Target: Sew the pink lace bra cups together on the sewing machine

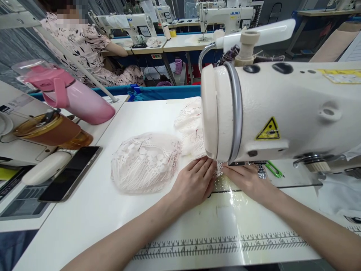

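Under the head of a white sewing machine (pixel 282 109), both hands are at a piece of pale lace fabric (pixel 193 128). My left hand (pixel 197 178) lies over its near edge, fingers close together and pressing it to the bed. My right hand (pixel 248 180) pinches the small lace edge just right of it; the machine head hides some of its fingers. The needle and presser foot are mostly hidden behind the head. To the left of my left hand rests a bunched pale lace piece (pixel 145 163) with loose dark red threads.
A phone (pixel 70 173), an amber drink cup (pixel 53 130) and a pink bottle (pixel 76 94) stand at the left. Green thread snips (pixel 275 169) lie beyond my right hand. A printed ruler (pixel 197 246) runs along the front edge. Another person (pixel 81 49) sits behind, near other machines.
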A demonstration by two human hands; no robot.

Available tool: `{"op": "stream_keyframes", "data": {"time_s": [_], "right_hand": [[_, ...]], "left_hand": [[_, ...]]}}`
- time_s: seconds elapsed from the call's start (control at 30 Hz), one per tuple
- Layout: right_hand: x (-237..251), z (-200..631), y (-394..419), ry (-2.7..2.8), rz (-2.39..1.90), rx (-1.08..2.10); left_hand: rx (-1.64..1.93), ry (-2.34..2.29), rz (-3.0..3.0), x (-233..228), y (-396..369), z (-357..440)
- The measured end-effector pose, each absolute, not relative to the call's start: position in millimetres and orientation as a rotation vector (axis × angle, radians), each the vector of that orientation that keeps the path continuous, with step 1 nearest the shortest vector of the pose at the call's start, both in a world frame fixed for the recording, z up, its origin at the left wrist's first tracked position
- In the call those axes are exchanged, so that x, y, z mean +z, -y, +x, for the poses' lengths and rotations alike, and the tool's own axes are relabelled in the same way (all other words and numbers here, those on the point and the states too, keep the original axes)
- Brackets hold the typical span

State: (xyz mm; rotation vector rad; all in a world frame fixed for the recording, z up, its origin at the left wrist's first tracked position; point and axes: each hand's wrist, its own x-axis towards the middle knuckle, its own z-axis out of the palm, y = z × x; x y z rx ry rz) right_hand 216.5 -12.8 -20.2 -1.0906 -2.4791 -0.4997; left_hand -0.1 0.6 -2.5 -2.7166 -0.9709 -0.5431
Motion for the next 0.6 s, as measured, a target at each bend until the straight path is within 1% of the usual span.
{"op": "stream_keyframes", "data": {"time_s": [0.17,0.33,0.4,0.47,0.6], "right_hand": [[-22.2,218.1,13.3,2.517,-1.128,-0.557],[-18.5,218.1,14.0,2.44,-1.215,-0.9],[-21.9,220.7,12.8,2.444,-1.183,-0.968],[-26.2,223.9,10.9,2.465,-1.175,-0.884],[-23.7,225.5,7.0,2.525,-1.187,-0.393]], "left_hand": [[-0.549,0.974,-2.685,-3.1,-0.2,1.0],[-0.53,0.975,-2.673,-4.4,0.8,1.1],[-0.519,0.966,-2.677,-4.3,1.0,1.1],[-0.511,0.96,-2.684,-3.8,1.1,1.4],[-0.488,0.973,-2.705,-3.7,0.8,2.3]]}}
